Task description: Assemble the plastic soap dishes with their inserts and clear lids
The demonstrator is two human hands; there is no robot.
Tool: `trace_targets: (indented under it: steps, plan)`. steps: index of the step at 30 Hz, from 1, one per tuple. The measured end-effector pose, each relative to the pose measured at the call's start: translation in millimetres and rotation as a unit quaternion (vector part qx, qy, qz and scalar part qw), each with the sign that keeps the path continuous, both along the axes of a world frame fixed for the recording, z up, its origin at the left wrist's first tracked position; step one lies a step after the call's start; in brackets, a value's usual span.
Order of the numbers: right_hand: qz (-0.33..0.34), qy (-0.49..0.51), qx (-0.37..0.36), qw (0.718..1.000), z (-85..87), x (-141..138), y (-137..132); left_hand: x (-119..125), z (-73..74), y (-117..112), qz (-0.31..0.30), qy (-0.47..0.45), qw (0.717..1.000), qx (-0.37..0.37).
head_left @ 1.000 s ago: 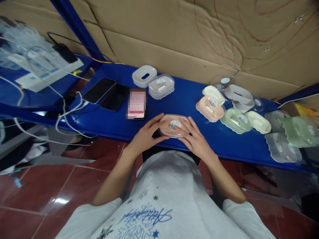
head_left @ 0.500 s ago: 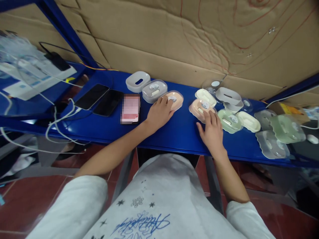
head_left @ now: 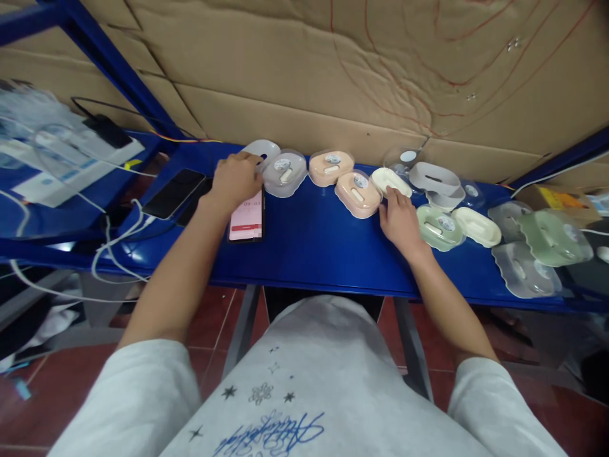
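At the back edge of the blue shelf, my left hand (head_left: 236, 181) has its fingers curled on the front rim of a white soap dish (head_left: 262, 148), covering part of it. Touching its right side is a grey soap dish (head_left: 284, 174) under a clear lid. My right hand (head_left: 402, 221) rests with its fingers stretched to the near edge of a cream soap dish part (head_left: 391, 182). Beside that lies a lidded peach soap dish (head_left: 358, 195), and a second peach soap dish (head_left: 331, 167) stands behind it to the left.
A lit phone (head_left: 246, 219) and a dark phone (head_left: 175, 193) lie at left near white cables (head_left: 121, 238). To the right are a green soap dish (head_left: 440, 228), a cream tray (head_left: 477, 227), a grey dish part (head_left: 434, 179) and several stacked lidded dishes (head_left: 554, 236). Cardboard (head_left: 285, 82) stands behind.
My left hand has left one peach dish and moved left to the white dish. The other peach dish has shifted left towards it, and my right hand is now at the cream part.
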State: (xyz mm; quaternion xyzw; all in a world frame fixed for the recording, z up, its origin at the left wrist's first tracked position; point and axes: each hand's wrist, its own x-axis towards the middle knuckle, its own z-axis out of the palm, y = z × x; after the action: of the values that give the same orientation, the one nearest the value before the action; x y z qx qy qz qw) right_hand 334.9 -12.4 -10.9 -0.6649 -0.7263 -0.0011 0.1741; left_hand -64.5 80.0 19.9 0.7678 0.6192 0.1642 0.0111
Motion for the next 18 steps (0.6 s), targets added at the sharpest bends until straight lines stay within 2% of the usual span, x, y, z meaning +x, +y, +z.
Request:
trace_targets:
  steps: [2,4,7,11,15,17,18]
  plan:
    - [-0.058,-0.063,-0.041,0.996,0.6,-4.8,4.5,-6.4,0.4,11.0,0.026,0.014,0.999,-0.04]
    - [-0.077,-0.112,-0.059,0.989,5.0,-10.4,4.3,-6.8,0.5,20.5,0.041,0.021,0.996,-0.081]
    - [-0.066,-0.151,-0.071,0.984,14.1,-15.2,-6.6,-4.0,0.3,28.8,0.051,0.004,0.994,-0.098]
    - [-0.044,-0.15,-0.088,0.984,18.3,-18.7,-40.6,-4.4,0.2,29.9,0.067,-0.035,0.995,-0.069]
    - [-0.004,-0.134,-0.071,0.988,13.1,-26.1,-87.4,-13.0,5.8,15.2,0.085,-0.081,0.993,0.005]
    - [0.037,-0.124,-0.053,0.99,10.2,-29.7,-109.2,-17.0,11.1,-5.0,0.069,-0.1,0.991,0.052]
    - [0.066,-0.117,-0.042,0.99,9.1,-31.0,-118.2,-17.5,13.7,-19.1,0.036,-0.116,0.989,0.086]
